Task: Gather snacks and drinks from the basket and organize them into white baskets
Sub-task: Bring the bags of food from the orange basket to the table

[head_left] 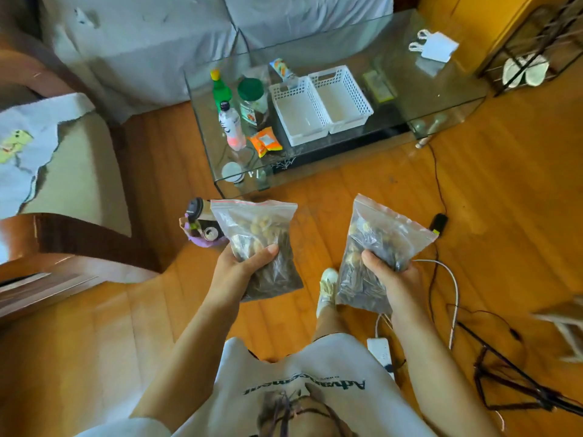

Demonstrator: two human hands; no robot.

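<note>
My left hand (243, 263) grips a clear zip bag of nuts and seeds (258, 234), held over the floor. A second zip bag of mixed snacks (378, 241) is in my right hand (394, 272). Behind the left bag sits the purple basket (202, 239) on the floor, with a can and a dark-lidded cup in it. Two white baskets (299, 111) (342, 96) stand side by side on the glass table (441, 105), both with nothing inside. Left of them are a green bottle (220, 89), a pink-white bottle (232, 124), a green-lidded jar (252, 99) and an orange snack packet (265, 141).
A covered sofa (142, 42) runs behind the table and an armchair (63, 171) is at the left. Cables, a power strip (380, 351) and a black stand lie on the wooden floor at the right. A white paper bag (437, 47) rests on the table's far end.
</note>
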